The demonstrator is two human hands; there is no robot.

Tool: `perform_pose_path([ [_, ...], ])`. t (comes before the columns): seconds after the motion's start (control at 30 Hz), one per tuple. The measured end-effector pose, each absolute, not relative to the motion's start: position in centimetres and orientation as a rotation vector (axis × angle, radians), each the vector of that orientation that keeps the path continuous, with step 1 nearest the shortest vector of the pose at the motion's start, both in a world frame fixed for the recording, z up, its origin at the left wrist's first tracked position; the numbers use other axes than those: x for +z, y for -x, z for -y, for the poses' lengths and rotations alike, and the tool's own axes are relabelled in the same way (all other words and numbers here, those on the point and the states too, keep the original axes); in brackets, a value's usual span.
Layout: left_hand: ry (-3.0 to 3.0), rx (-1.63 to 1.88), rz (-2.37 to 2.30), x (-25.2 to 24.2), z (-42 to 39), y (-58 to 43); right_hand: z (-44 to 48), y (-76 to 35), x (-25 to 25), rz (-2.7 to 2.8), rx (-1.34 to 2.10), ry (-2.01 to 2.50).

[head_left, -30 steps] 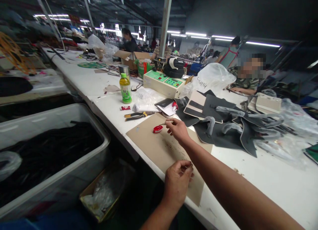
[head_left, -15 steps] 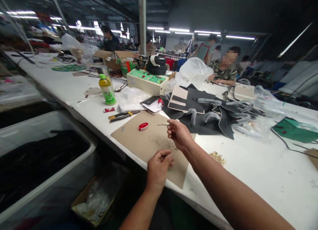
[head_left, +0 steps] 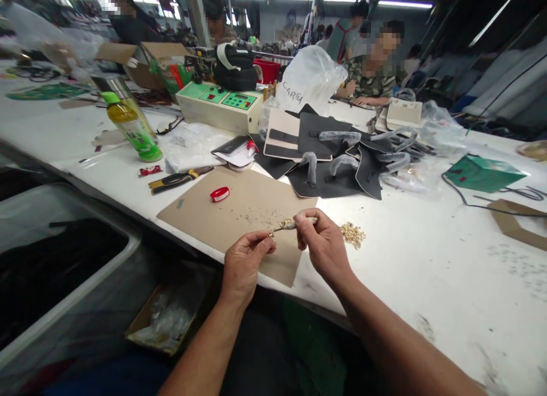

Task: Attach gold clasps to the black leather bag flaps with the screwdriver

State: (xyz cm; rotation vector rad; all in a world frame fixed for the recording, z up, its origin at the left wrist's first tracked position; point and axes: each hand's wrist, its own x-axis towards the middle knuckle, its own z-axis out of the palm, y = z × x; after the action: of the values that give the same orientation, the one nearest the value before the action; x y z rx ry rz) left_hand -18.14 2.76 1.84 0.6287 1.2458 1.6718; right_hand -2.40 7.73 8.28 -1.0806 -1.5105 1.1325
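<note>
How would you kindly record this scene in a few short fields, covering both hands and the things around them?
Left hand: pinches a small gold-coloured piece
Right hand: holds a slim tool, its tip close to that piece; contact unclear
Beneath: brown board on a white table
On board: red oval item
Right of board: gold-coloured pile
Farther back: black panels, green-capped bottle

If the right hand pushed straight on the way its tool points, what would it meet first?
Probably the small gold piece pinched in the left hand; the tip of the thin tool looks at or near it, though depth is unclear.
</note>
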Motion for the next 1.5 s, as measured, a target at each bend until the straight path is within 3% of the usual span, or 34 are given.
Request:
perform_pose_path([
  [0.77, -0.675, 1.676, -1.283, 2.0, -2.8, 17.8, -7.6, 2.4, 7.8, 1.610, 1.059, 1.140],
  [0.97, -0.758, 1.613, -1.456, 2.1, -2.9, 17.6, -8.9, 0.1, 8.1, 1.406, 1.213, 1.075],
  [1.17, -1.345, 1.272, -1.900, 3.0, -4.7, 19.2, -12.4, -6.3, 8.0, 0.979, 1.193, 1.017],
  [1.33, -1.897, 1.108, -1.969, 3.7, -7.2, 20.2, -14.4, -11.2, 6.9, 0.835, 1.182, 1.003],
  [1.5, -2.324, 1.125, -1.827, 4.7, -8.2, 14.8, -15.0, -12.9, 5.1, 0.681, 1.292, 0.928],
])
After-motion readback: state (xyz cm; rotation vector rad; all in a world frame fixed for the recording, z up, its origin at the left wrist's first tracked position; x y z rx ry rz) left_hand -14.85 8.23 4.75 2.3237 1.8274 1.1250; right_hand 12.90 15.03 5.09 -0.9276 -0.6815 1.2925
